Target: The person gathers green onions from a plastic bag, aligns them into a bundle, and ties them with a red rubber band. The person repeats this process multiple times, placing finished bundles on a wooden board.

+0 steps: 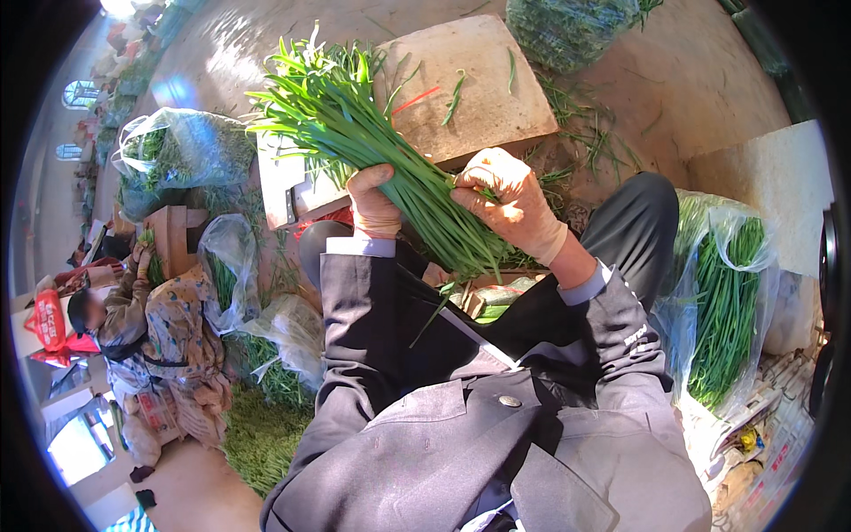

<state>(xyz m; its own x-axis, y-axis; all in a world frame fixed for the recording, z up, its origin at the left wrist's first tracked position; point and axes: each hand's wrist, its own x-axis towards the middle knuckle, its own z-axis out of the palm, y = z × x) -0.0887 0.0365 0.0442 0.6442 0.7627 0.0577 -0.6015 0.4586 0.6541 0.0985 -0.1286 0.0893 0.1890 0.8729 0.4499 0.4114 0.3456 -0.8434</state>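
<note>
A thick bundle of green chives (405,173) slants over my lap, its pale-tipped ends at the upper left. My left hand (374,203) is wrapped around its middle, with the thumb on top. At the bundle's right side, my right hand (508,203) pinches a few short green leaves between thumb and fingers. Both hands appear to wear thin pale gloves. Beyond the bundle is a low board-topped stand (472,86), with loose leaves and a red strip (417,100) on it. More chives lie under the bundle's upper end, partly hidden.
Plastic bags of chives stand on my right (728,299), at the left (193,146) and at the far side (572,30). A heap of greens (262,432) lies at lower left. Another person (159,312) sits at the left, holding greens. Leaf scraps (592,126) litter the floor.
</note>
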